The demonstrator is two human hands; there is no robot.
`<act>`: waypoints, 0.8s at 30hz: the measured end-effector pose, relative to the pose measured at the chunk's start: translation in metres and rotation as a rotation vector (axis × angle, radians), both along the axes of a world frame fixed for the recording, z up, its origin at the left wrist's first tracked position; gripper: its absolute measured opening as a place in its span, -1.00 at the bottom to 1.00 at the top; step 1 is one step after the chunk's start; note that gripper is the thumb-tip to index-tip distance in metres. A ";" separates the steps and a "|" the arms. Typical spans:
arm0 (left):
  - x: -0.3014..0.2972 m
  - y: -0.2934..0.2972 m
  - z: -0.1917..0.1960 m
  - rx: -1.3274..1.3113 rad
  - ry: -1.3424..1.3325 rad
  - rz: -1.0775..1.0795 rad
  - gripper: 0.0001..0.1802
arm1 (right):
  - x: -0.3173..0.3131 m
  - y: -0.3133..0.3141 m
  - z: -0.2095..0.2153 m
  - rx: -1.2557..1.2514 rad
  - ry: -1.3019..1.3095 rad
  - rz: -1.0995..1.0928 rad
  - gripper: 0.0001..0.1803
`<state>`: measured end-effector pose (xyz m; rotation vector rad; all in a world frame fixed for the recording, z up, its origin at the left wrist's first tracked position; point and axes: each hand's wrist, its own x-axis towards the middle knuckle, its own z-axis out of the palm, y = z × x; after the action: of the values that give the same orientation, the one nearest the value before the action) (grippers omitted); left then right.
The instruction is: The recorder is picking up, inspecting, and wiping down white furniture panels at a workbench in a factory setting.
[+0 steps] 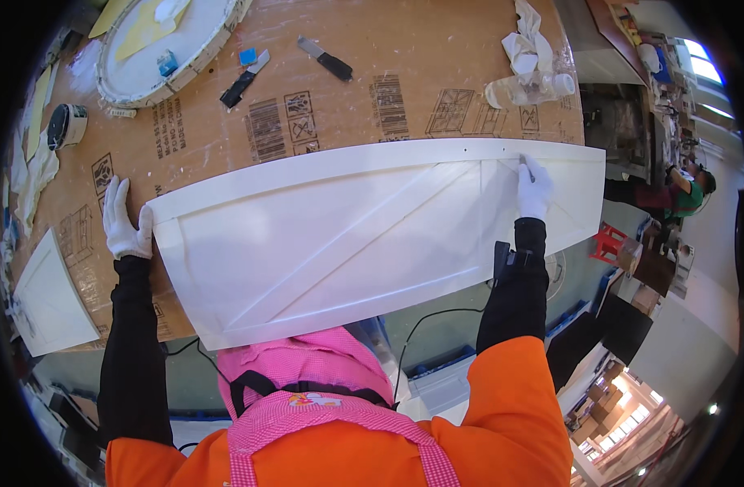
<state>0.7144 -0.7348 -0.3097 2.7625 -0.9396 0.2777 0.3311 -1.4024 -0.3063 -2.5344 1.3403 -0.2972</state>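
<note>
Bare cardboard (372, 49) beyond the white panel (347, 235), flanked by scrapers (243, 79) and plastic bottle (528, 88).

A long white panel (347, 235) with raised diagonal ribs is laid across a table covered in brown cardboard (388, 73). Its left end is steadied by the gloved left hand (124, 223), which is pressed flat against the edge. Near the panel's upper right edge, a small tool (526, 169) is held by the gloved right hand (534, 191). Two scrapers (243, 79) (325, 58), a round white-topped disc (161, 40), a clear plastic bottle (530, 85) and crumpled rags (524, 36) are seen beyond the panel. A smaller white panel (51, 300) is set at the left.
</note>
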 end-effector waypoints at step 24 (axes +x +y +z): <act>0.001 -0.017 -0.002 -0.097 -0.001 0.028 -0.31 | 0.179 0.320 -0.011 0.019 -0.302 0.452 -0.68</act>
<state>0.7154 -0.7520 -0.3119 2.6891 -0.8641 0.3210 0.5098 -1.0827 -0.3169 -2.5565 0.6382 -0.5393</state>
